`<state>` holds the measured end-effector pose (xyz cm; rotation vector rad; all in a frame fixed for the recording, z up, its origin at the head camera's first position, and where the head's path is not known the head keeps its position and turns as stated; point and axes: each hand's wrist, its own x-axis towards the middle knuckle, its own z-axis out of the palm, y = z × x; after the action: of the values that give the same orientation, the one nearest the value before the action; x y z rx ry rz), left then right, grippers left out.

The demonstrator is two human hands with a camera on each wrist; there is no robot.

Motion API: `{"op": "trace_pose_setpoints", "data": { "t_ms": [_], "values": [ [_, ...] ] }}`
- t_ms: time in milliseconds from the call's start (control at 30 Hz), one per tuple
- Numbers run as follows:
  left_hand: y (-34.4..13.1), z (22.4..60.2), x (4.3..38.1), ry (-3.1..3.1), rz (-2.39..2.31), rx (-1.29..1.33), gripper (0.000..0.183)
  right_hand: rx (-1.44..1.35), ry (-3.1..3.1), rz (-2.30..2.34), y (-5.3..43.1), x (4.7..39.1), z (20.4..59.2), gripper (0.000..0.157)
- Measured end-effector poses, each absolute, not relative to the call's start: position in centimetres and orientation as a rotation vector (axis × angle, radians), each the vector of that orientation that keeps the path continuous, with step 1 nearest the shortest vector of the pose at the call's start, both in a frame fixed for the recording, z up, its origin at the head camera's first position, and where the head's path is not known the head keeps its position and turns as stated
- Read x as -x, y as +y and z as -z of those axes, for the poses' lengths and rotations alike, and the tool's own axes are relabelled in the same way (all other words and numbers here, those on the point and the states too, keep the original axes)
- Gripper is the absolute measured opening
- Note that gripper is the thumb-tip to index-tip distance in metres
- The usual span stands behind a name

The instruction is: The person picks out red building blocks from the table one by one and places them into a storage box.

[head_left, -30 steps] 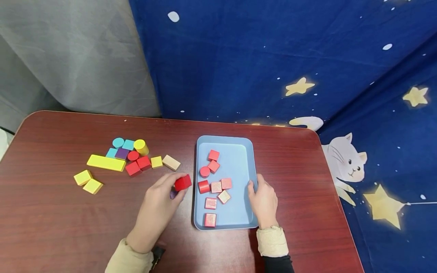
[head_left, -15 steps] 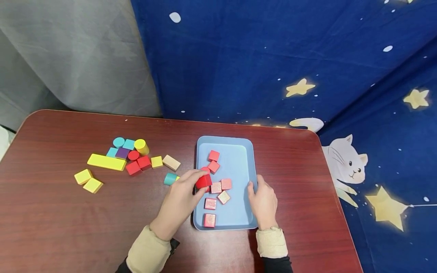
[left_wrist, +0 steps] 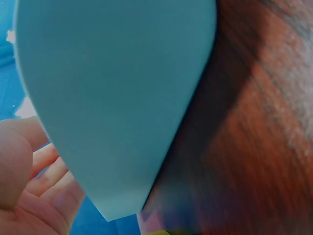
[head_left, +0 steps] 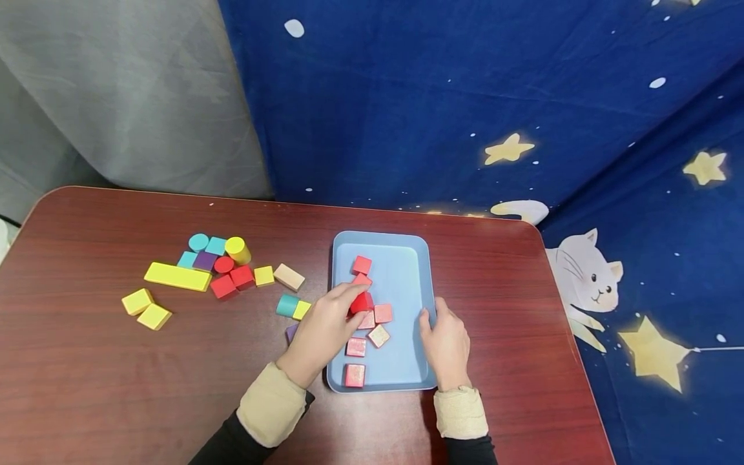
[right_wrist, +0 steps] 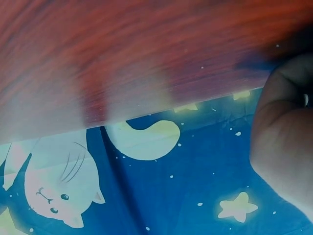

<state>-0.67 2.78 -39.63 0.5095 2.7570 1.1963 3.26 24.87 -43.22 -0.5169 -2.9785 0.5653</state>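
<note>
Over the left part of the light blue tray (head_left: 407, 258), my left hand (head_left: 320, 332) pinches a red block (head_left: 363, 302) between thumb and fingers. Several red and pinkish blocks, such as a red cube (head_left: 361, 265) and a pink cube (head_left: 355, 375), lie in the tray; some are partly hidden by this hand. My right hand (head_left: 447, 345) grips the tray's right rim, thumb on the inner side. In the left wrist view the tray's wall (left_wrist: 117, 98) fills much of the picture, with the left hand (left_wrist: 44, 186) beside it. The right hand (right_wrist: 288, 132) shows at the right wrist view's edge.
Left of the tray lie a teal cylinder (head_left: 287, 305), a yellow block (head_left: 301, 310) and a purple block (head_left: 292, 332). Farther left is a group with a long yellow block (head_left: 177, 276), red blocks (head_left: 223, 287) and a yellow cylinder (head_left: 237, 250). A curtain (head_left: 395, 97) hangs behind the table.
My left hand has carried the red block rightward from beside the tray to over it, uncovering the teal cylinder, yellow block and purple block. The right hand stays at the rim.
</note>
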Motion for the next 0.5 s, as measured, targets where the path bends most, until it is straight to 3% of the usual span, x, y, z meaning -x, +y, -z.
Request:
{"op": "trace_pose_setpoints", "data": {
  "t_ms": [500],
  "values": [
    [2.6, 41.0, 1.5, 2.758, -1.201, -0.583, 0.056, 0.531, -2.994, -0.569, 24.8, -3.2, 43.1, 0.029]
  ]
}}
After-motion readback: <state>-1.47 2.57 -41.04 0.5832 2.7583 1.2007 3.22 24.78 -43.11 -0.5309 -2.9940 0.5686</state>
